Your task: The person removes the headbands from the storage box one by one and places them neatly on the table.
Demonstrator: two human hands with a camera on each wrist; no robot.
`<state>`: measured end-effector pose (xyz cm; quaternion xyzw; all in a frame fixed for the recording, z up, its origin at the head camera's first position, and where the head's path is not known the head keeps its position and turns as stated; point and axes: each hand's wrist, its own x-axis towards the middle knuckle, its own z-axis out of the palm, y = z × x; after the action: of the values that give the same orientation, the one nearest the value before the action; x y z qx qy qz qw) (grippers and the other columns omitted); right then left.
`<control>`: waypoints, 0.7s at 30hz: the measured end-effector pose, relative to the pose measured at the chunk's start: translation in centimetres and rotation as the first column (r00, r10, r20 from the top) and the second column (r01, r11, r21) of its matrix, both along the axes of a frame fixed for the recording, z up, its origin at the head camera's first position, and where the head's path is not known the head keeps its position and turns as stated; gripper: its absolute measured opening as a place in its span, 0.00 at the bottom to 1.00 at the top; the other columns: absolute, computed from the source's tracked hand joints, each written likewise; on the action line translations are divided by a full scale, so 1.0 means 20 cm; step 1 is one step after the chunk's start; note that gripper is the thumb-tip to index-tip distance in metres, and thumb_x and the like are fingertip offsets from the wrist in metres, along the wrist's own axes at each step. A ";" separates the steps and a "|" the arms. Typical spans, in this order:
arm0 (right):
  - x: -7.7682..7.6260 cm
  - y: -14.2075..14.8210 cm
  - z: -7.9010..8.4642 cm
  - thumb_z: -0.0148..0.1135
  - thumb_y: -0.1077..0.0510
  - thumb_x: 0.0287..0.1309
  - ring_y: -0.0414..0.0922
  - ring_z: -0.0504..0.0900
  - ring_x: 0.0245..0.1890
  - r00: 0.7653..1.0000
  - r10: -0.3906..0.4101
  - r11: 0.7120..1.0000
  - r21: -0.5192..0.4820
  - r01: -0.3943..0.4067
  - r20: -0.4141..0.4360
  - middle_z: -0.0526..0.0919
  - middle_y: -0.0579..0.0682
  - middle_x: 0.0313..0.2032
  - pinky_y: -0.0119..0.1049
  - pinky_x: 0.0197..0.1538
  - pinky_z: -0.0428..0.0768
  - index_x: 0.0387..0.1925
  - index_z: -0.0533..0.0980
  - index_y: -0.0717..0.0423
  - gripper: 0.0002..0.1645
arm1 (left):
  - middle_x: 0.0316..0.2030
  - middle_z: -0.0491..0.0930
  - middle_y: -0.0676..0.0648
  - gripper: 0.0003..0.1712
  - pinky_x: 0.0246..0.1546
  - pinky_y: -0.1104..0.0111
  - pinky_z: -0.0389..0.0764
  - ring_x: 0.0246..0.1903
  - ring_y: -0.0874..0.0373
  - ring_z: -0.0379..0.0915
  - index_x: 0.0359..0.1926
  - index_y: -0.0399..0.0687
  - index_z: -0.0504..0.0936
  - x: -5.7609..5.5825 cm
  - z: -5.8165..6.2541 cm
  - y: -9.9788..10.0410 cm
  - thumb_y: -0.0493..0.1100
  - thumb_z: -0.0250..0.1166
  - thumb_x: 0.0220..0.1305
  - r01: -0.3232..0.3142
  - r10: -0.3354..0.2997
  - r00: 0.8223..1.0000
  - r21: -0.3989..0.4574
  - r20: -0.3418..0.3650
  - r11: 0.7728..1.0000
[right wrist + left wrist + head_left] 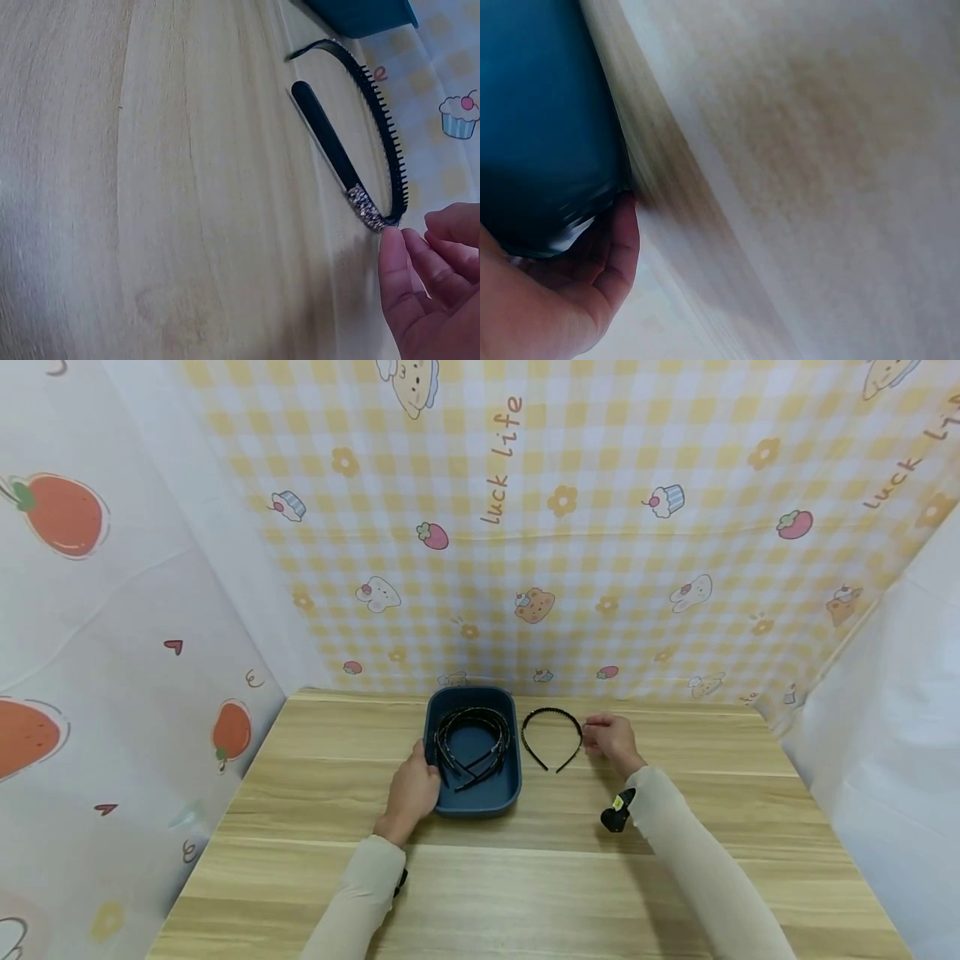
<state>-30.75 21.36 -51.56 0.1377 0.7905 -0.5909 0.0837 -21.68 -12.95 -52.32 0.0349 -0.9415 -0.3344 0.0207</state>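
Note:
A dark blue plastic bin stands near the back of the table, with several black headbands lying overlapped inside. My left hand holds the bin by its left side. In the left wrist view, curled fingers wrap the bin's edge. To the right of the bin, a black headband lies on the table with its two ends toward me. Small teeth line its inner side, and glittery stones decorate its side in the right wrist view. My right hand is beside this headband, fingertips right at its decorated side.
The wooden table ends at a yellow checked cloth behind the bin. White cloths hang on the left and right. A black wrist camera sits at my right cuff.

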 end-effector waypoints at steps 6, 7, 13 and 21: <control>0.01 -0.05 0.05 0.53 0.63 0.59 0.58 0.76 0.46 0.999 0.022 1.000 -0.004 -0.022 -0.048 0.73 0.67 0.49 0.46 0.43 0.76 0.53 0.70 0.69 0.21 | 0.17 0.70 0.46 0.32 0.15 0.67 0.64 0.12 0.56 0.64 0.67 0.34 0.50 0.01 0.01 0.00 0.38 0.45 0.63 0.017 -0.017 1.000 0.015 0.016 1.000; 0.01 -0.07 0.06 0.52 0.63 0.59 0.59 0.76 0.47 0.998 0.027 0.999 -0.020 -0.028 -0.051 0.73 0.68 0.49 0.47 0.44 0.76 0.53 0.69 0.70 0.21 | 0.16 0.69 0.47 0.32 0.15 0.67 0.64 0.12 0.56 0.64 0.67 0.35 0.50 0.01 0.01 0.00 0.38 0.45 0.63 0.016 -0.016 1.000 0.015 0.016 1.000; 0.02 -0.18 0.12 0.53 0.62 0.59 0.58 0.75 0.48 0.994 0.094 0.994 -0.054 -0.097 -0.058 0.73 0.65 0.50 0.42 0.43 0.77 0.53 0.69 0.69 0.21 | 0.16 0.69 0.47 0.32 0.16 0.67 0.64 0.13 0.56 0.64 0.66 0.35 0.50 0.01 0.00 0.00 0.38 0.45 0.63 0.011 -0.011 1.000 0.006 0.009 1.000; 0.05 -0.35 0.23 0.53 0.62 0.60 0.59 0.74 0.49 0.976 0.196 0.971 -0.119 -0.206 -0.096 0.73 0.65 0.50 0.42 0.44 0.77 0.52 0.70 0.67 0.20 | 0.17 0.70 0.47 0.32 0.17 0.67 0.65 0.14 0.56 0.65 0.66 0.34 0.51 0.00 0.00 0.00 0.39 0.46 0.63 0.007 -0.007 1.000 -0.002 0.003 1.000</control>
<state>-29.71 14.27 -47.01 0.0265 0.7636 -0.6342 0.1186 -21.60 -12.93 -52.37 0.0320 -0.9421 -0.3333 0.0184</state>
